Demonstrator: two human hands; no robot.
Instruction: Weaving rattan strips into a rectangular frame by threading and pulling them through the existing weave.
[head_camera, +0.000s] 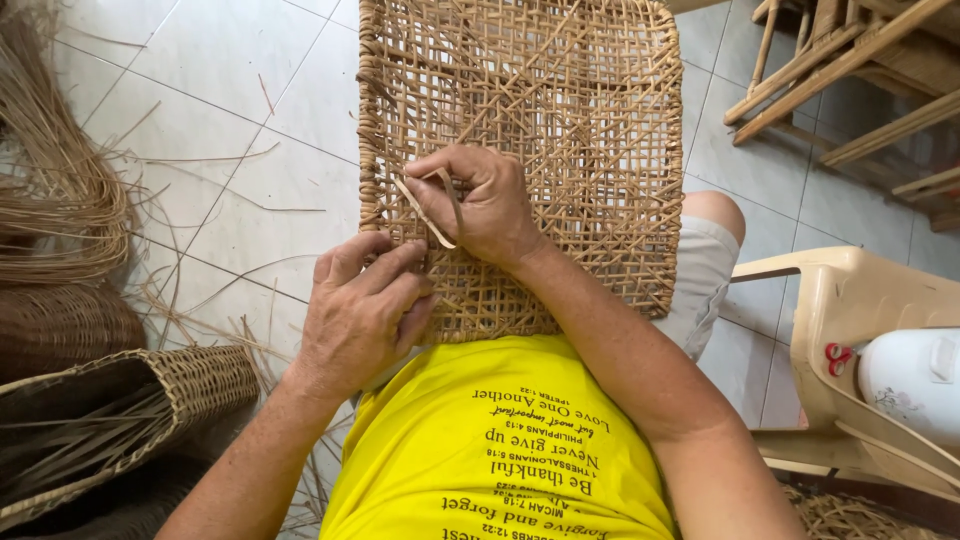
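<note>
Yellow shirt (500, 450) below; my left hand (362, 308) pinches the woven cane panel (560, 110), right hand (485, 205) grips a cane strip (424, 212).

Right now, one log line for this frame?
left hand: presses woven panel | right hand: pinches cane strip | basket: on floor

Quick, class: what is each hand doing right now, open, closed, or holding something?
Left hand: closed, fingers pinched at the edge of the woven rattan panel.
Right hand: closed on a flat rattan strip, resting on the panel.
</note>
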